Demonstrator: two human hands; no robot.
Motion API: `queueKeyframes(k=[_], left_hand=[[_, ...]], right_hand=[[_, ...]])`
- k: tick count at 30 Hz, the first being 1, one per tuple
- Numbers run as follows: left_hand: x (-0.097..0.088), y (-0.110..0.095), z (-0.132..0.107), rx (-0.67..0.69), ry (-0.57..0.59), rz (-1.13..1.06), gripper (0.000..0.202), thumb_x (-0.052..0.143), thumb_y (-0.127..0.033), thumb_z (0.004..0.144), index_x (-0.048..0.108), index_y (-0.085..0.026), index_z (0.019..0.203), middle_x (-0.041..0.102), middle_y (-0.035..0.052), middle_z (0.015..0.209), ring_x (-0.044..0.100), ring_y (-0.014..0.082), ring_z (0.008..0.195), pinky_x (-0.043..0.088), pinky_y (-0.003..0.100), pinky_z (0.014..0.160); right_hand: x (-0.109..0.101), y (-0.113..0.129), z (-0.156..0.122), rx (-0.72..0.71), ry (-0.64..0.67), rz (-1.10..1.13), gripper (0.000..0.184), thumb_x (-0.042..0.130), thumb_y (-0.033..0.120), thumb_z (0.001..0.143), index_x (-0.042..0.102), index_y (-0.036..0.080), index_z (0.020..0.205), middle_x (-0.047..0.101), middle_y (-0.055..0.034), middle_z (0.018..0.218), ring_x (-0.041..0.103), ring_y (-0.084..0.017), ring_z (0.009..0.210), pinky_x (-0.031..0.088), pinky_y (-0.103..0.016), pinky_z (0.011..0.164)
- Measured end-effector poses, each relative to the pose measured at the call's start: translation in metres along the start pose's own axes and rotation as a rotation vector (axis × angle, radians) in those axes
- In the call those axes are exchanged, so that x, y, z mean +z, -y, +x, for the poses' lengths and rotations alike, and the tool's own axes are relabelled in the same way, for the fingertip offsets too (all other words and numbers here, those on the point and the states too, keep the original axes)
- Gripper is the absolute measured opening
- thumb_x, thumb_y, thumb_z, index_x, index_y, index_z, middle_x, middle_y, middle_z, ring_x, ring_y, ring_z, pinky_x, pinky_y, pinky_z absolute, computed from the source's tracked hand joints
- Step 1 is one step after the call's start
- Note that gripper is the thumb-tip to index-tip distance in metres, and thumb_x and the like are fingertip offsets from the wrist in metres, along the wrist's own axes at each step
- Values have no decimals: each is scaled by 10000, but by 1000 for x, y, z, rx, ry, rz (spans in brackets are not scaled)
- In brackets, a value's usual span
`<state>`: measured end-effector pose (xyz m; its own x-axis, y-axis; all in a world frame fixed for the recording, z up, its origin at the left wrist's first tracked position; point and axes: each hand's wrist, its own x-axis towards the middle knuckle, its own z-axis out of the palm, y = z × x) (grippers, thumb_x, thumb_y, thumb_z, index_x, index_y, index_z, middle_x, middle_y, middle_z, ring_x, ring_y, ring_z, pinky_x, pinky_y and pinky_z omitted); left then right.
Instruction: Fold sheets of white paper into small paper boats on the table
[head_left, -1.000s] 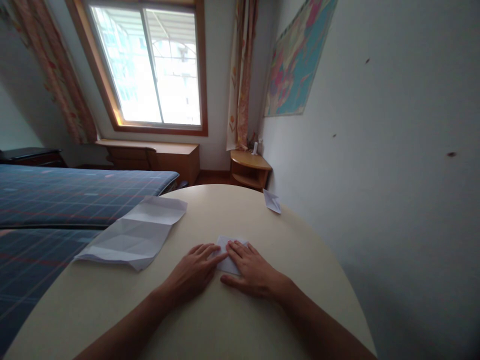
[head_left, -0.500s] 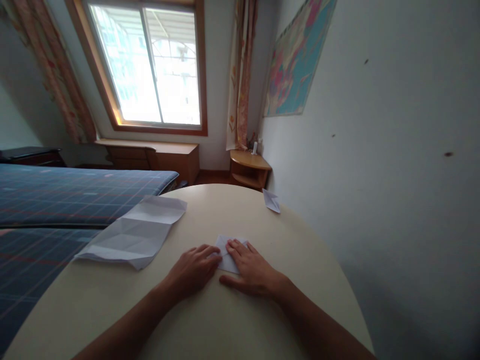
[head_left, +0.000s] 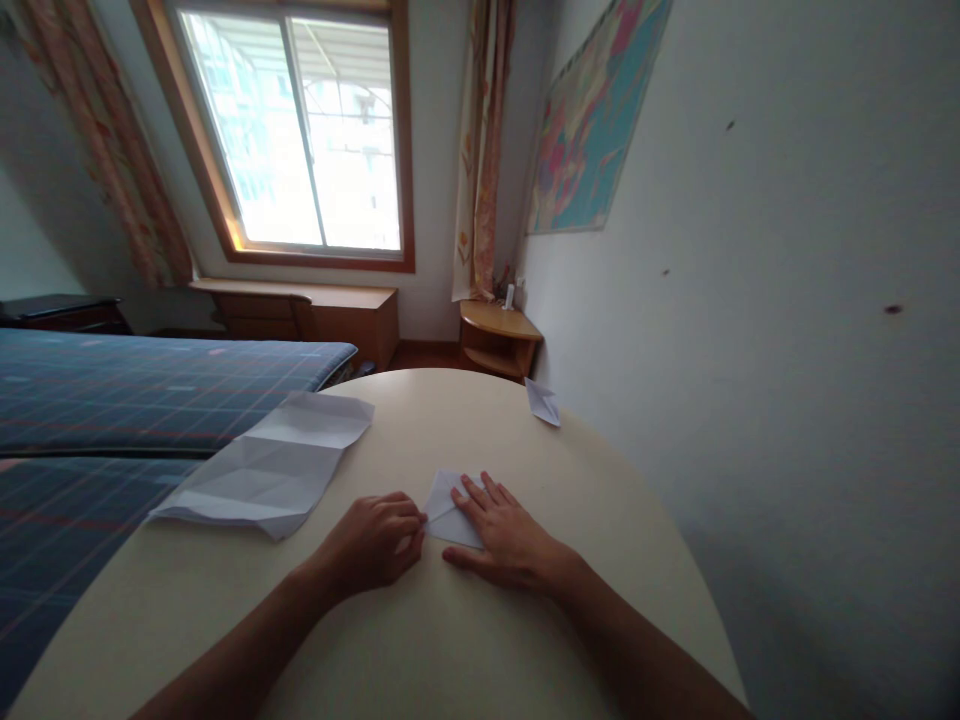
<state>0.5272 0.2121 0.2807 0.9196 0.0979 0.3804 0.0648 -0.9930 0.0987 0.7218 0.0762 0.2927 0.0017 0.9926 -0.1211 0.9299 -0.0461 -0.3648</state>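
Observation:
A small folded sheet of white paper [head_left: 448, 507] lies flat on the round cream table [head_left: 480, 640], between my hands. My left hand [head_left: 382, 537] is closed, its thumb and fingertips pinching the paper's left corner. Spread over the right part of the paper, my right hand [head_left: 499, 527] presses it down with the fingers stretched out and the thumb resting near the lower edge. My right fingers hide the paper's right side.
Creased sheets of white paper [head_left: 270, 465] lie at the table's left edge. A small folded paper piece [head_left: 542, 402] sits at the far right rim, close to the wall [head_left: 787, 420]. A bed with a blue plaid cover [head_left: 150, 390] adjoins the table on the left.
My left hand has shifted a little to the left, off the middle of the paper to its left corner. My right hand's fingers have spread and moved slightly right.

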Motion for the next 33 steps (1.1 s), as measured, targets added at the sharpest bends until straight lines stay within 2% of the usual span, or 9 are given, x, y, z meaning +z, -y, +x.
queueKeyframes(k=[4, 7, 9, 11, 16, 22, 26, 30, 33], left_hand=[[5, 0, 0, 1, -105, 32, 267, 476, -173, 896, 635, -198, 682, 684, 41, 698, 675, 188, 783, 561, 302, 697], [11, -2, 1, 16, -116, -16, 222, 475, -175, 907, 675, -195, 1000, 728, 77, 1043, 666, 205, 1021, 562, 349, 866], [16, -2, 2, 40, -59, -51, 346, 488, -176, 903, 598, -205, 1230, 662, 78, 1264, 610, 210, 1175, 518, 376, 989], [20, -1, 2, 46, 3, -70, 419, 491, -175, 901, 544, -212, 1315, 618, 68, 1337, 577, 209, 1232, 491, 385, 1037], [23, 1, 1, -15, 57, -86, 418, 479, -163, 891, 577, -219, 1293, 603, 54, 1357, 578, 208, 1235, 487, 393, 1050], [20, -1, 1, -10, 72, -90, 460, 485, -126, 855, 577, -201, 1299, 597, 62, 1363, 514, 245, 1301, 463, 433, 1075], [21, 0, 0, -23, 70, -107, 453, 493, -143, 867, 569, -218, 1307, 590, 56, 1371, 496, 258, 1316, 458, 456, 1076], [21, 1, 0, -24, 59, -121, 457, 486, -153, 883, 550, -231, 1329, 586, 53, 1377, 497, 249, 1315, 453, 451, 1077], [20, 0, 0, -21, 62, -128, 452, 482, -153, 893, 546, -235, 1332, 581, 49, 1383, 492, 241, 1320, 444, 441, 1084]], right_hand=[[-1, -1, 1, 5, 5, -1, 919, 344, 800, 839, 246, 207, 1535, 111, -133, 1612, 33, -359, 1474, 40, -537, 1176], [-1, -2, 0, 3, 13, 6, 923, 330, 809, 836, 237, 215, 1537, 99, -134, 1612, 19, -350, 1476, 31, -532, 1176], [-1, -2, 0, 5, 22, 11, 918, 298, 812, 841, 228, 220, 1539, 93, -126, 1614, 15, -337, 1479, 23, -529, 1177], [-2, -3, 0, 8, 43, 9, 909, 260, 803, 856, 197, 215, 1546, 78, -111, 1616, 8, -313, 1483, 10, -519, 1179], [-9, -12, -1, 91, 91, -22, 942, 214, 765, 883, 69, 117, 1551, 32, -97, 1616, -17, -275, 1487, -8, -486, 1190], [-14, -24, -4, 200, 55, -54, 971, 206, 785, 866, 104, 102, 1548, 46, -92, 1617, -36, -315, 1481, 28, -528, 1180], [-8, -18, -4, 129, -10, -73, 930, 250, 780, 871, 167, 147, 1547, 39, -97, 1617, -60, -323, 1478, -23, -545, 1171], [-2, -3, -3, -23, 31, -7, 860, 255, 771, 885, 202, 220, 1543, 70, -86, 1616, -33, -307, 1482, -22, -524, 1176], [-4, -3, -2, -15, 53, 16, 850, 219, 749, 906, 177, 191, 1546, 101, -85, 1613, -12, -298, 1484, -12, -508, 1183]])
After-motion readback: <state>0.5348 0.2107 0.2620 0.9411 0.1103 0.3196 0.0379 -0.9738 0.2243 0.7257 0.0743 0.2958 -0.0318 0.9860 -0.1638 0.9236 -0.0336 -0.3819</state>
